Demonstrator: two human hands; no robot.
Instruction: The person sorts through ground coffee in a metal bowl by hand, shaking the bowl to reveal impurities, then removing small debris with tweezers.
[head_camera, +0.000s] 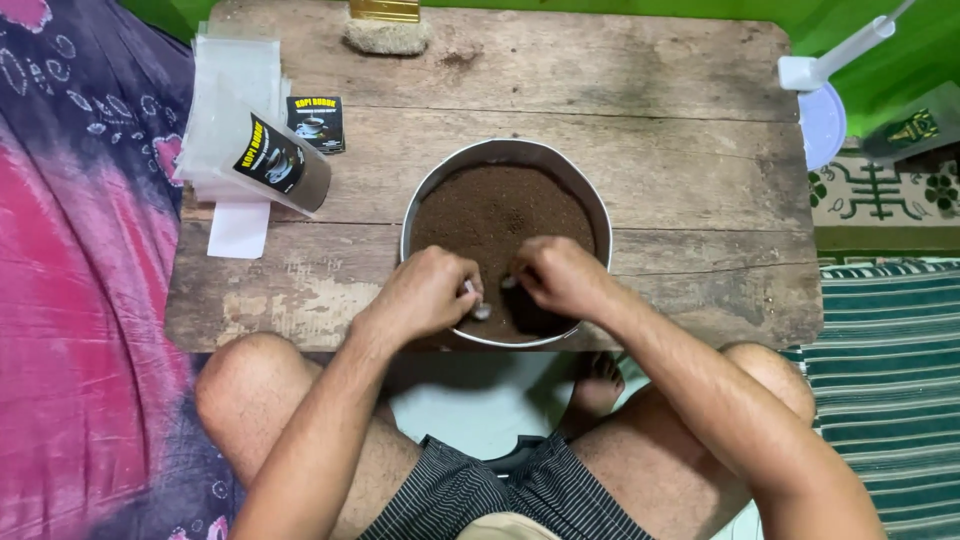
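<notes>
A round metal bowl (600, 215) full of dark brown powder stands near the front edge of a low wooden table (660, 150). Both my hands are inside it over the powder. My left hand (428, 293) is closed around a small pale thing, perhaps a spoon or a little bag; its tip shows by my fingers. My right hand (560, 275) is curled close beside it, fingertips touching the same small thing. What exactly they hold is too hidden to tell.
A stack of clear plastic pouches (235, 95) lies at the table's left, with a filled pouch bearing a black label (285, 165) on top and a black label card (317, 122) beside it. A white sealing tool (825, 70) sits at the right. My crossed legs are below.
</notes>
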